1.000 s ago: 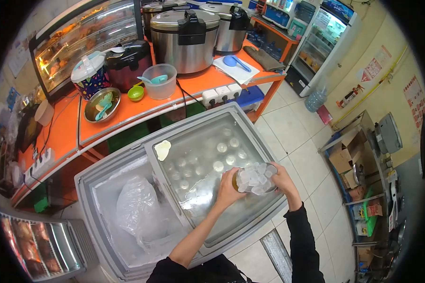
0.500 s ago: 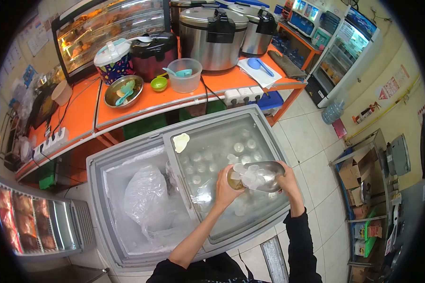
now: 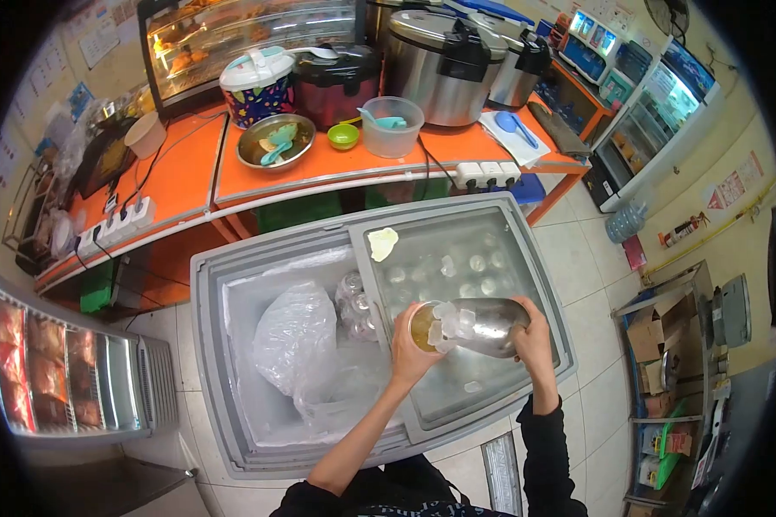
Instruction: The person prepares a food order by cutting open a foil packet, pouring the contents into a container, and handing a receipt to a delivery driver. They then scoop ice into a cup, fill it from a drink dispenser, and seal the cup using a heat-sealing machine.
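Note:
My left hand [image 3: 411, 359] is wrapped around a cup [image 3: 422, 328] with yellowish-brown contents. In my right hand [image 3: 535, 342] is a metal scoop [image 3: 498, 322], gripped at its back end. The scoop lies tilted with its mouth at the cup's rim, and ice pieces [image 3: 457, 322] bridge from it over the cup's opening. Both hands are above the glass lid [image 3: 431, 386] of a grey chest freezer [image 3: 209, 345]. A few loose ice pieces [image 3: 472, 387] rest on that lid, and round bottle or can tops show dimly through it.
The freezer's uncovered left side holds a clear plastic bag [image 3: 295, 340] and several bottles [image 3: 354, 307]. Behind stands an orange table [image 3: 181, 185] with a metal bowl [image 3: 276, 160], a plastic tub [image 3: 394, 138] and large cookers [image 3: 431, 86]. A shelf rack [image 3: 664, 345] is at right, a display case [image 3: 60, 362] at left.
The view has shifted, so most things appear farther right. Less ice lies in the scoop, and the pieces now gather at its mouth over the cup.

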### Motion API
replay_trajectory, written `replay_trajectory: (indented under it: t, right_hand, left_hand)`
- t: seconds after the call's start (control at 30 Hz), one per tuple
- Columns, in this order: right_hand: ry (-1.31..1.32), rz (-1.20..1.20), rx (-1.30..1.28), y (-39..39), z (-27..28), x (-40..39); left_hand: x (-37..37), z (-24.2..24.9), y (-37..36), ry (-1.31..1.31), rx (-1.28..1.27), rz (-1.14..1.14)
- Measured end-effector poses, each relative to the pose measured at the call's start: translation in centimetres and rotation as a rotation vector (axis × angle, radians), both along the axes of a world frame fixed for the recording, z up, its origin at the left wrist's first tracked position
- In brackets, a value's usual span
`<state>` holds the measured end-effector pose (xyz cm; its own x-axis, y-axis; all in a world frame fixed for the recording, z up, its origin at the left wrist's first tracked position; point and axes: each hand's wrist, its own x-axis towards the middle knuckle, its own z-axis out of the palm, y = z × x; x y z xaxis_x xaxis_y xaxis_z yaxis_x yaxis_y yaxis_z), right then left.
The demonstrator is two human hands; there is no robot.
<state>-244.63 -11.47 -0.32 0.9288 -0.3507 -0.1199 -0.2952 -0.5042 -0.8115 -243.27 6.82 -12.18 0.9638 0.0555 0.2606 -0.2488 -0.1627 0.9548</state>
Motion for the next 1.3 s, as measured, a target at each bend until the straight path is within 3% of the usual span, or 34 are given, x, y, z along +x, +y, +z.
replay_trajectory:
  t: [0.13,0.37,0.53,0.67,1.07,1.27,1.3]
  right_hand:
    - [-0.015,-0.024,0.152,2.0,-1.4,-1.6]
    - [0.069,-0.204,0.713,6.6,-5.6,-4.5]
    - [0.104,-0.151,0.763,9.0,-4.8,-5.7]
    - [0.036,-0.142,0.574,11.2,-3.2,-6.3]
    - [0.152,-0.150,0.695,12.5,-2.2,-7.0]
    - [0.120,0.020,0.329,14.5,-12.3,-8.6]
    - [0.222,0.030,0.280,16.0,-13.0,-8.3]
  left_hand:
    - [-0.3,0.7,3.2,-0.067,0.040,0.021]
    - [-1.4,1.5,8.1,-0.038,-0.129,-0.052]
    - [-3.2,1.8,10.3,0.017,-0.208,-0.050]
    - [-3.3,1.6,11.9,0.000,-0.138,-0.056]
    - [-4.9,2.0,16.9,0.003,-0.024,-0.009]
    - [-5.9,1.3,20.8,0.014,0.115,0.049]
    - [-5.8,1.4,21.3,0.000,0.126,0.044]
